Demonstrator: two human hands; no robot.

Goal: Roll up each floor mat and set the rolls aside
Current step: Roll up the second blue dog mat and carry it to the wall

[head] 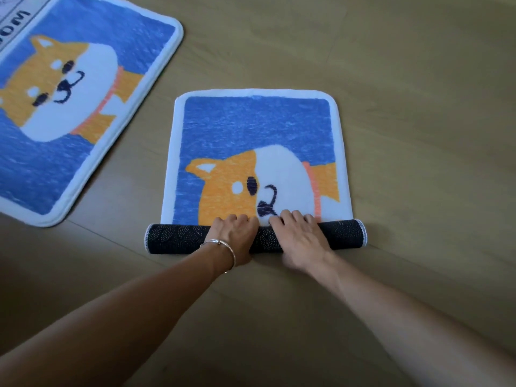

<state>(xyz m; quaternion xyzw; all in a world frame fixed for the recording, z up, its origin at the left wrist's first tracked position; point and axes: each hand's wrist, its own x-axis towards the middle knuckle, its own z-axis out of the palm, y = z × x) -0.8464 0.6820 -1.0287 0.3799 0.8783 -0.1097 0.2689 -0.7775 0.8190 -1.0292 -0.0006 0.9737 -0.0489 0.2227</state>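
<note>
A blue floor mat (251, 127) with an orange and white dog picture lies in the middle of the floor. Its near end is rolled into a tube (173, 237) that shows the dark dotted underside. My left hand (236, 236), with a thin bracelet at the wrist, and my right hand (300, 237) press side by side on top of the middle of the roll, fingers curled over its far side. A second mat (83, 107) with the same dog picture lies flat at the upper left.
A third mat's pale edge with dark letters (14, 23) shows at the top left corner, partly cut off. The wooden floor (418, 107) stretches to the right and toward me.
</note>
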